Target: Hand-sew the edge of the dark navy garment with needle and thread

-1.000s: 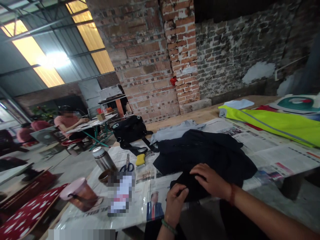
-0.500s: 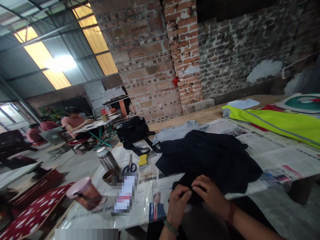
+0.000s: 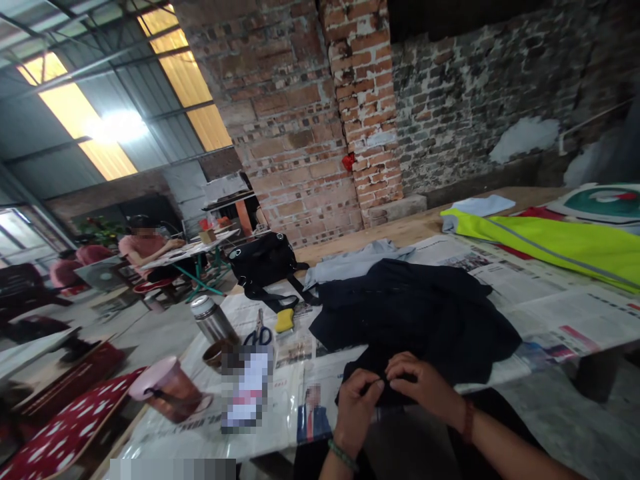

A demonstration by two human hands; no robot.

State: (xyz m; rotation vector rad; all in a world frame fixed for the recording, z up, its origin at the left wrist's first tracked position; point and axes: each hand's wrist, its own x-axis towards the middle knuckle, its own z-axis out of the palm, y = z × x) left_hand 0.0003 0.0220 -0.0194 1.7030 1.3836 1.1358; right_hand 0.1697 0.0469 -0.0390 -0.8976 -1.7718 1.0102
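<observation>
A dark navy garment lies bunched on the newspaper-covered table, its near end hanging toward the front edge. My left hand pinches the dark cloth at that end between thumb and fingers. Close beside it, my right hand has its fingers curled together on the same cloth. Whether a needle or thread is between the fingertips is too small to make out. A green bead bracelet circles the left wrist, a reddish one the right.
Left of the garment are scissors, a yellow object, a steel flask, a brown cup, a pink bucket and a black bag. A neon vest and an iron lie right. Another person sits further back.
My right hand has shifted slightly right, widening the gap between my hands a little. The left hand keeps its pinch. The whole view has moved a little.
</observation>
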